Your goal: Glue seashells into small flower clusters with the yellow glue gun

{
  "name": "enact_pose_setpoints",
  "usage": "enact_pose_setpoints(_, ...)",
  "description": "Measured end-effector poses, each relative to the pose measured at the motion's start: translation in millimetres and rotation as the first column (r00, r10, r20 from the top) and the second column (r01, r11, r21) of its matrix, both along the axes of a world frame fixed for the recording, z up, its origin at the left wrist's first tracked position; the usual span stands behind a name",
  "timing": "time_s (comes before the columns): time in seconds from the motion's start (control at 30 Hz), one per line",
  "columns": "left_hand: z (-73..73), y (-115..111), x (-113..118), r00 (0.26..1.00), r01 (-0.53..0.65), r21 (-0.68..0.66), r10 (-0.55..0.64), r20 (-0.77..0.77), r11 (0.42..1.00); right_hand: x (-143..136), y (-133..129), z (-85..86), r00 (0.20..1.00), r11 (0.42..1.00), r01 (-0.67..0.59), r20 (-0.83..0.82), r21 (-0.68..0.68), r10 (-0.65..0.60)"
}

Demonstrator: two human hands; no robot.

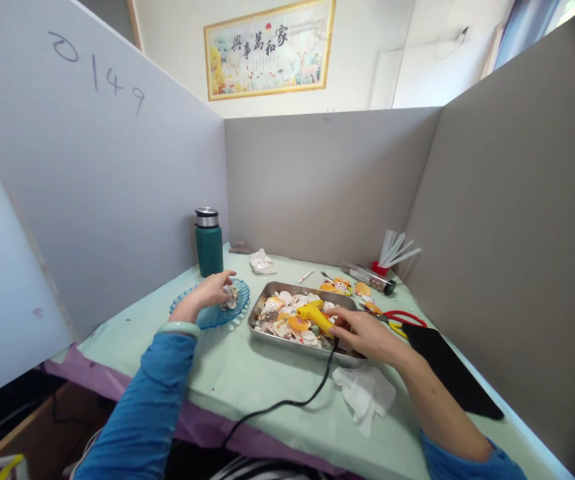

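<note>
My left hand [212, 291] is over a blue scalloped glass plate [207, 321] at the left of the table. Its fingers curl around a small cluster of pale shells [230, 298] on that plate, partly hidden by the hand. In my right hand [360, 331] is a yellow hot glue gun [317, 316], held above a metal tray [287, 346], with its nozzle toward the left. Mixed white, orange and brown shells [282, 325] fill the tray. A black cord [297, 403] runs from the glue gun down to the table's front edge.
A green bottle [210, 247] stands behind the plate. Crumpled tissue [366, 393] lies before the tray. To the right are red-handled scissors [407, 317], a black flat pad [450, 367], a clear tube [370, 278] and glue sticks [392, 250] in a red holder. Grey partitions [327, 187] enclose the table.
</note>
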State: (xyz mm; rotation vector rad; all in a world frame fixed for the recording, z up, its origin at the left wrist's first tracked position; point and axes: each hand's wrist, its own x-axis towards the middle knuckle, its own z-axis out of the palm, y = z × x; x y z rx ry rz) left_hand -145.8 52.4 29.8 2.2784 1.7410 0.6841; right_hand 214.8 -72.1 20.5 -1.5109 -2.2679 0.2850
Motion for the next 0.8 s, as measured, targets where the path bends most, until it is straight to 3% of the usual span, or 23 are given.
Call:
enact_pose_setpoints(0.2,-14.0,6,2,0.997,-0.072,0.009,0.072,-0.018,0.997,-7,1,-3.7,0.995,0.994,0.098,0.022,0.044,-0.099)
enact_pose_setpoints(0.37,-8.4,8,-13,0.99,-0.08,0.014,0.078,0.117,0.997,-13,5,-12.6,0.99,0.988,0.134,0.026,0.076,-0.136)
enact_pose_setpoints(0.47,2.7,10,-22,0.979,-0.187,0.039,0.183,0.086,0.982,-13,10,-16.6,0.984,0.986,0.156,-0.095,0.063,-0.15)
enact_pose_setpoints(0.53,8.8,15,-26,0.97,-0.24,0.017,0.239,0.033,0.971,-9,13,-16.7,0.945,0.984,0.177,-0.276,-0.013,-0.174)
enact_pose_setpoints(0.6,11.1,23,-28,0.962,-0.271,-0.024,0.27,-0.036,0.962,-3,16,-14.1,0.825,0.974,0.167,-0.519,-0.155,-0.224)
enact_pose_setpoints(0.67,9.2,33,-30,0.95,-0.302,-0.023,0.298,-0.095,0.953,2,16,-9.8,0.608,0.962,0.069,-0.753,-0.264,-0.25)
enact_pose_setpoints(0.73,4.3,41,-32,0.935,-0.339,0.006,0.338,-0.107,0.941,5,15,-5.6,0.359,0.962,-0.103,-0.911,-0.252,-0.2)
enact_pose_setpoints(0.8,-1.1,46,-35,0.915,-0.389,0.041,0.391,-0.103,0.92,4,12,-3.5,0.167,0.945,-0.262,-0.974,-0.194,-0.153)
